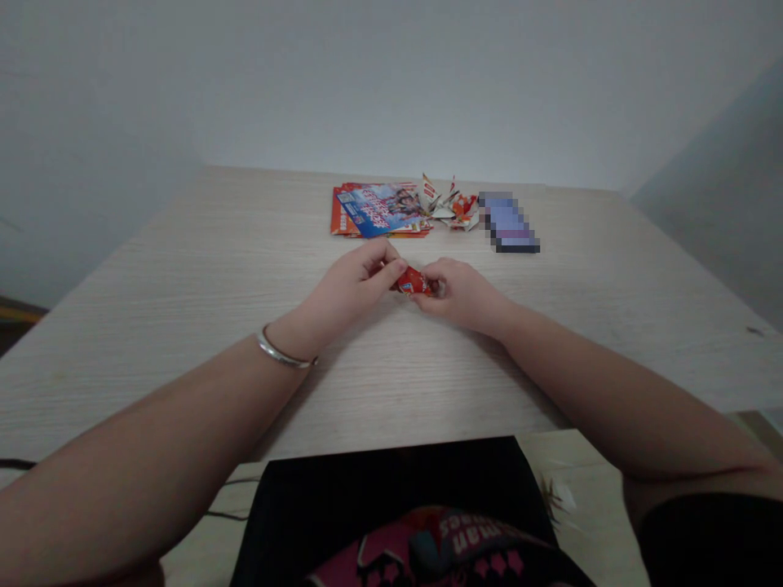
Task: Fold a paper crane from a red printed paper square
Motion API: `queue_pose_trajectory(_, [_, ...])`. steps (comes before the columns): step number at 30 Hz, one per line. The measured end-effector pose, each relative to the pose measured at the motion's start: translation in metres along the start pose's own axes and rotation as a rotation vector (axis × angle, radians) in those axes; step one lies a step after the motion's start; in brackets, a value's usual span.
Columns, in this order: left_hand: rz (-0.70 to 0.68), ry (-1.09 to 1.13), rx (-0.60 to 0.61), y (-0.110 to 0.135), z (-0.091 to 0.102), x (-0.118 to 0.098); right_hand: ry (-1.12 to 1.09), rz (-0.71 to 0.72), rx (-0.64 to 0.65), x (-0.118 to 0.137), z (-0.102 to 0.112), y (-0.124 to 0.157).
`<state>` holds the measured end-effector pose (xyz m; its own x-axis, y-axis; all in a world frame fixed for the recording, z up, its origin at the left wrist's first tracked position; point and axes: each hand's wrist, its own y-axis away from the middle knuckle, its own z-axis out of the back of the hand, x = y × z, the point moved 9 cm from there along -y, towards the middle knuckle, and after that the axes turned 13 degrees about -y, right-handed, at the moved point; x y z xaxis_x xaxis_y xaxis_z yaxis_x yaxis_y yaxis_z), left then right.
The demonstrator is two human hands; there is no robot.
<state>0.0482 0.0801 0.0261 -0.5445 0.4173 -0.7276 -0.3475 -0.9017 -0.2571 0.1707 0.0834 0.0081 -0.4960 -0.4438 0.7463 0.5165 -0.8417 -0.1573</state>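
Note:
My left hand (355,285) and my right hand (462,292) meet over the middle of a pale wooden table (201,269). Both pinch a small folded red paper piece (413,282) held between their fingertips, low over the tabletop. The fingers of each hand are closed on it, the left from the left side and the right from the right. A silver bangle (278,352) circles my left wrist. Most of the paper is hidden by my fingers.
Behind my hands lies a stack of colourful printed sheets (376,209). To its right sit several folded paper figures (451,205) and a blurred purple flat object (507,222). A white wall stands behind the table's far edge. A dark cable (18,465) runs at the lower left.

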Motion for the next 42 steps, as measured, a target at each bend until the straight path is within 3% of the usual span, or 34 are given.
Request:
queue_pose_trajectory(3, [0.056,0.059,0.154,0.0,-0.018,0.012,0.05,0.059,-0.045,0.007,0.005,0.0])
queue_pose_trajectory(7, [0.034,-0.115,0.145,0.001,-0.016,0.013,0.007,0.006,-0.072,0.003,0.008,0.0])
queue_pose_trajectory(12, [0.012,-0.17,0.112,0.003,-0.009,0.006,-0.194,-0.11,-0.157,-0.011,0.014,0.003])
queue_pose_trajectory(19, [0.018,-0.211,0.152,-0.001,-0.007,0.009,-0.379,-0.088,-0.092,-0.018,0.008,0.002])
queue_pose_trajectory(22, [0.023,-0.231,0.149,-0.003,-0.007,0.01,-0.335,-0.099,-0.102,-0.016,0.01,0.003])
queue_pose_trajectory(29, [0.01,0.03,0.14,-0.005,-0.011,0.011,-0.103,-0.026,-0.115,0.001,0.017,0.007])
queue_pose_trajectory(34, [0.064,-0.003,0.2,-0.006,-0.011,0.019,-0.342,-0.009,-0.076,-0.007,0.017,0.008])
queue_pose_trajectory(37, [0.032,0.007,0.271,-0.003,-0.017,0.014,-0.471,0.044,-0.104,-0.009,0.021,0.007])
queue_pose_trajectory(42, [0.013,-0.026,0.307,-0.002,-0.02,0.008,-0.596,0.036,-0.044,-0.01,0.013,0.005])
